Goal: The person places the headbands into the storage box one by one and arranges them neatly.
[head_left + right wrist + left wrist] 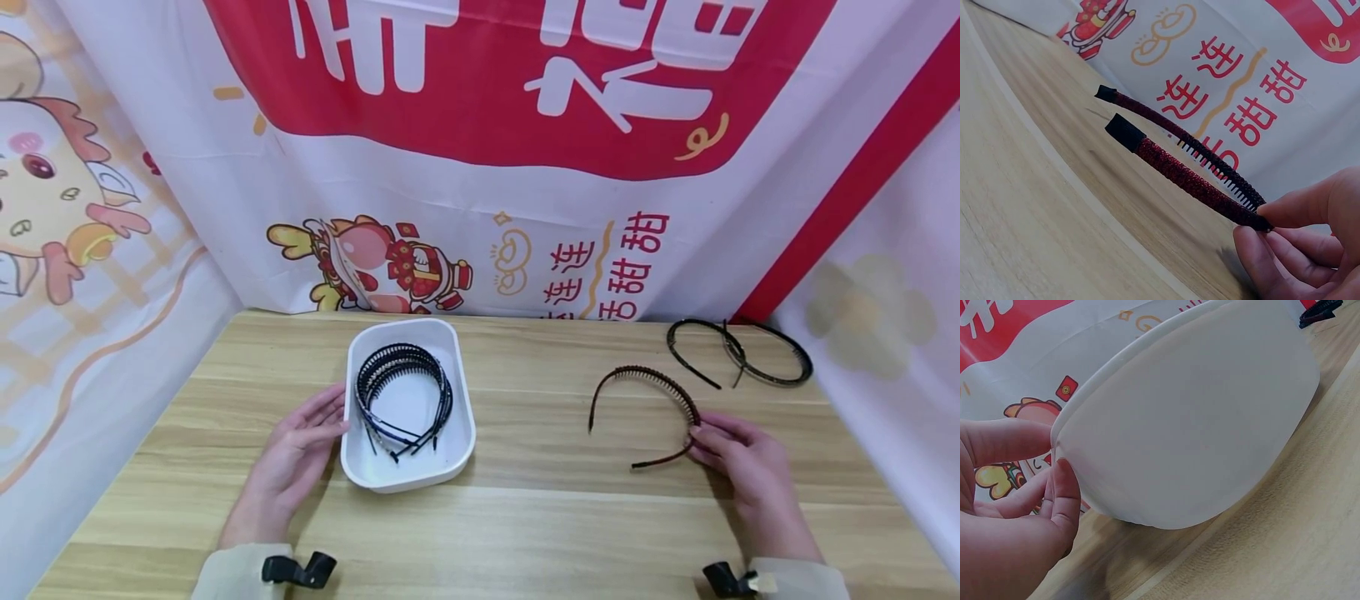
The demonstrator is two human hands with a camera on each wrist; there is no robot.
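Note:
In the head view a white tray (408, 475) holds several dark headbands (405, 358). My left hand (296, 458) grips its left rim; in the left wrist view the thumb and fingers (1066, 494) pinch the edge of the white tray (1191, 425). On the right, my right hand (742, 467) pinches a dark red toothed headband (660, 379) by its curved side, the two ends pointing left. The right wrist view shows that headband (1191, 181) between thumb and fingertips, its black end caps side by side, apart from each other.
Two dark headbands (783, 381) lie overlapping at the back right of the wooden table (540, 533), beyond my right hand. A white and red printed cloth (480, 183) hangs along the back edge, with more cloth at both sides.

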